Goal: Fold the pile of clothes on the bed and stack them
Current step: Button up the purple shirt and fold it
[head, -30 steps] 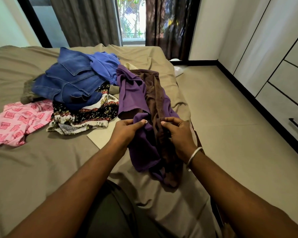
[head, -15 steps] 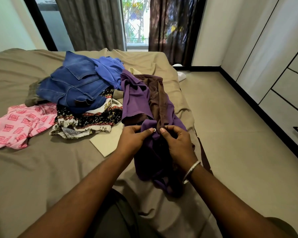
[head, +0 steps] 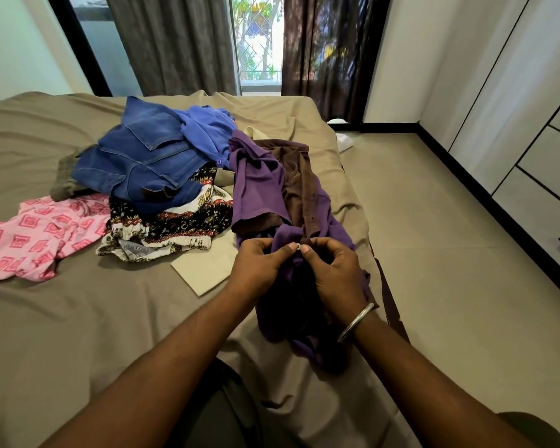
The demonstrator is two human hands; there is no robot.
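The left hand [head: 259, 263] and the right hand [head: 333, 273] both pinch the soft purple and brown cloth garment [head: 272, 189], which lies on the bed [head: 78, 318] right under them, thumbs almost touching. Far to the left of the left hand, the blue denim jeans [head: 143, 163], the black and white patterned cloth [head: 175, 227] and the pink patterned cloth [head: 36, 234] lie in a messy pile. I think the job has only just begun, because nothing looks folded or stacked yet.

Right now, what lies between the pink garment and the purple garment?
In the head view, the black-and-white patterned garment lies between the pink garment and the purple garment.
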